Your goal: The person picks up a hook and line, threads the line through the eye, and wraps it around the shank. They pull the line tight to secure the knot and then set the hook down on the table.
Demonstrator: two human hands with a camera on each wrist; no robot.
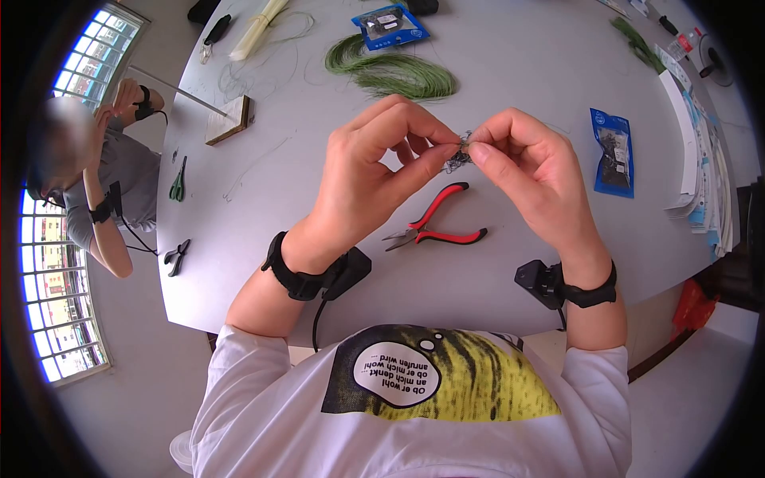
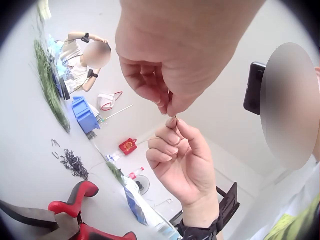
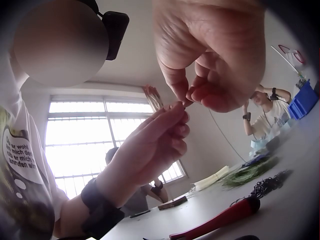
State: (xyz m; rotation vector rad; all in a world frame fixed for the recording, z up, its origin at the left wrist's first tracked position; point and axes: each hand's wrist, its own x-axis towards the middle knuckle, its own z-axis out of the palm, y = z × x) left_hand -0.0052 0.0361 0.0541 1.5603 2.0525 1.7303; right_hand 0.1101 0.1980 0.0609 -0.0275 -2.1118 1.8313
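Observation:
My left hand (image 1: 370,171) and my right hand (image 1: 542,175) meet at the fingertips above the table. Each pinches at the same tiny thing between thumb and forefinger; it is too small to make out. Below and behind the fingertips lies a pile of small dark hooks (image 2: 74,163), partly hidden in the head view. Red-handled pliers (image 1: 434,219) lie on the table just nearer to me than the hands. In the right wrist view, the left hand (image 3: 147,152) reaches up to the right hand (image 3: 215,60) from below.
Green strands (image 1: 398,73) and a blue packet (image 1: 386,26) lie at the back, another blue packet (image 1: 613,153) at the right. A wooden block (image 1: 228,120) with a rod, green scissors (image 1: 178,180) and black pliers (image 1: 177,257) are at the left, where another person sits.

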